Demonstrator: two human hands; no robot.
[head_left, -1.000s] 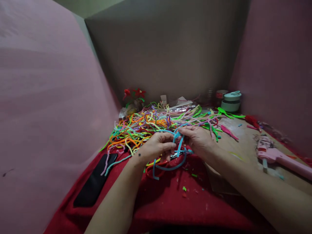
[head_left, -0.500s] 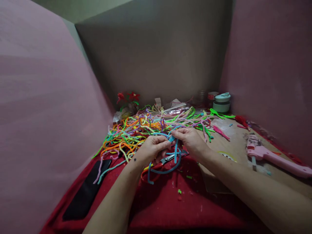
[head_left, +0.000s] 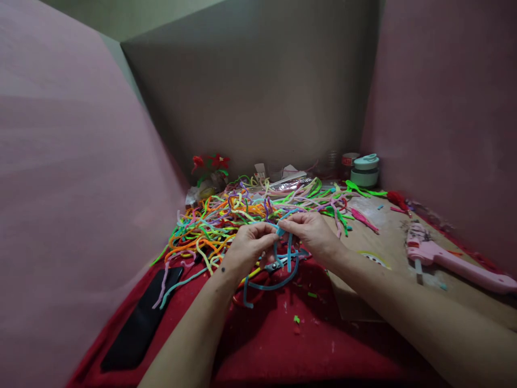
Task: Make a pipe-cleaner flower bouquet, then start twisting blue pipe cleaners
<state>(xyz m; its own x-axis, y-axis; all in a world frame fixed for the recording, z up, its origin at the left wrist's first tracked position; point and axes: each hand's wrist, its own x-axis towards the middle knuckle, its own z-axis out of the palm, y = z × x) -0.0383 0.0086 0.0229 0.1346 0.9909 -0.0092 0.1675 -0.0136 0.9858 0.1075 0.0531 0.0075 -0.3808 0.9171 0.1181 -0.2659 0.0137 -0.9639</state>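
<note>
Between my two hands are blue pipe cleaners [head_left: 290, 253], bunched at the fingertips with loose ends bending outward and down. My left hand [head_left: 252, 245] pinches the bunch from the left, thumb against fingers. From the right, my right hand [head_left: 305, 229] grips the same bunch with thumb and forefinger. One long blue strand curves below the hands toward the cloth. Under them lie scissors [head_left: 274, 265], their blades and handles partly covered by my left hand and the strands. Just beyond my hands spreads a tangled heap of many-coloured pipe cleaners [head_left: 218, 237].
A black phone [head_left: 141, 320] lies on the red cloth [head_left: 323, 350] at left. On the cardboard [head_left: 355, 291] at right rests a pink glue gun [head_left: 456, 264]. A mint-green container [head_left: 364, 175] and red pipe-cleaner flowers [head_left: 218, 161] stand at the back. Green scraps dot the cloth.
The whole view has shifted slightly. Both hands stay close together on the blue pipe cleaners, with the fingers and bunch slightly readjusted.
</note>
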